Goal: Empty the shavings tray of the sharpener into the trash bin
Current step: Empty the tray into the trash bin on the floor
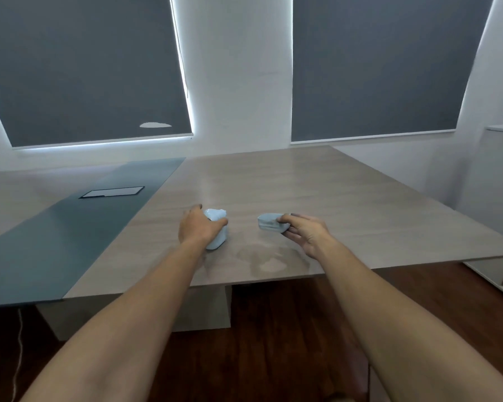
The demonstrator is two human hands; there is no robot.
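Observation:
A pale blue sharpener [219,227] stands on the wooden table [317,192], and my left hand [199,227] is wrapped around its left side and top. To its right, my right hand [304,235] pinches the pale blue shavings tray [269,222], held just above the tabletop and apart from the sharpener body. I cannot see what the tray contains. No trash bin is in view.
A dark blue-grey strip [79,227] with a rectangular cable hatch [112,192] runs along the table's left side. The table's front edge is close to me, with dark wooden floor [288,329] below. A white cabinet [500,184] stands at right.

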